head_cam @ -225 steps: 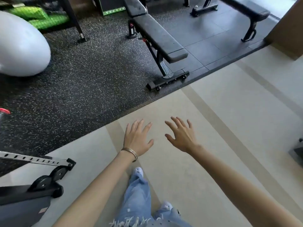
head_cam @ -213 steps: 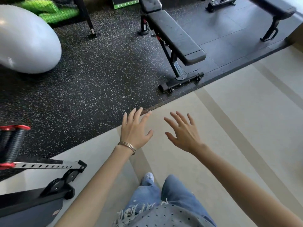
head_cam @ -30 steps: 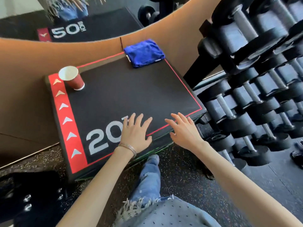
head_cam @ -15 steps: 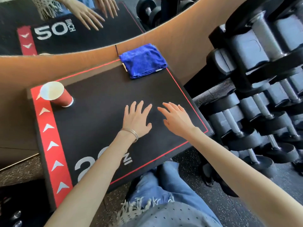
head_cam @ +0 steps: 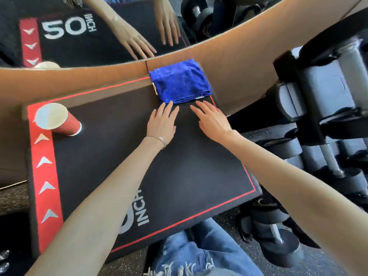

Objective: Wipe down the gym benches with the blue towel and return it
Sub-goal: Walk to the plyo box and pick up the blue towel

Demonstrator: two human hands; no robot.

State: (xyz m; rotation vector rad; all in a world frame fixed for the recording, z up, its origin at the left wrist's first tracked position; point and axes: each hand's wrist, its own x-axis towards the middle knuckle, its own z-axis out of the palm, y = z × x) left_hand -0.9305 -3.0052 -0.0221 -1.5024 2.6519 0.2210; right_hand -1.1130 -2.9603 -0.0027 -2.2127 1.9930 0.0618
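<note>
Both hands, left hand (head_cam: 162,124) and right hand (head_cam: 212,121), reach flat and open, holding nothing, fingertips just short of the folded blue towel (head_cam: 180,83), ready to lift it.

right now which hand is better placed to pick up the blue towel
Left, narrowly. The left hand has its fingertips right at the near edge of the blue towel, pointing straight at it. The right hand is also open and close, but sits off toward the towel's right corner.

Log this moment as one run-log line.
stage: reaching | left hand: open, at blue towel edge | right hand: open, near | towel: folded on box | benches: unwiped
</note>
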